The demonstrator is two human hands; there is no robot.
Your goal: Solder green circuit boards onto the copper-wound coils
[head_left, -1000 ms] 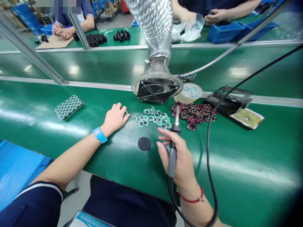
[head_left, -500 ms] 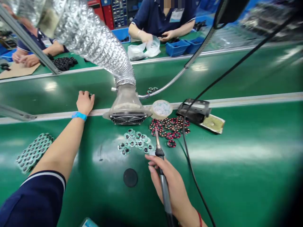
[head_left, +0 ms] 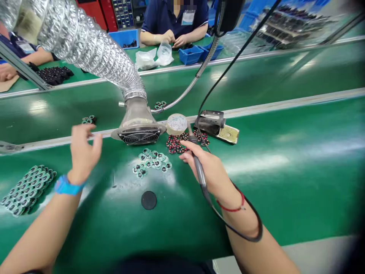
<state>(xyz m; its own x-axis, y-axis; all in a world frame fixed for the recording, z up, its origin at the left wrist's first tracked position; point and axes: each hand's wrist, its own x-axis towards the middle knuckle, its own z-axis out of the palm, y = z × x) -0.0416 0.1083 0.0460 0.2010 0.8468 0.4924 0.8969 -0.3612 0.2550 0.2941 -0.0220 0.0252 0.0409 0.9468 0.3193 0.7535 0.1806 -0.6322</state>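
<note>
My right hand (head_left: 212, 171) is closed around a soldering iron (head_left: 199, 171), whose tip points at a pile of red-and-black coils (head_left: 175, 144). Its black cable (head_left: 242, 232) loops round my wrist. My left hand (head_left: 82, 152) hovers above the green bench, a little blurred, fingers loosely apart with nothing in them. Just beyond it a few small green parts (head_left: 89, 120) lie on the conveyor belt. Between my hands lie a loose group of round green boards (head_left: 151, 161) and a black disc (head_left: 148, 200).
A fume fan (head_left: 138, 135) on a silver duct (head_left: 85, 45) stands behind the boards. Beside it are a tape roll (head_left: 176, 123) and the iron's stand (head_left: 212, 121) with its sponge (head_left: 229, 134). Rows of green boards (head_left: 25, 188) lie far left. People work across the belt.
My left hand has drawn back from the conveyor belt, leaving small green parts there. My right hand has moved the iron up towards the coil pile. The view has shifted.
</note>
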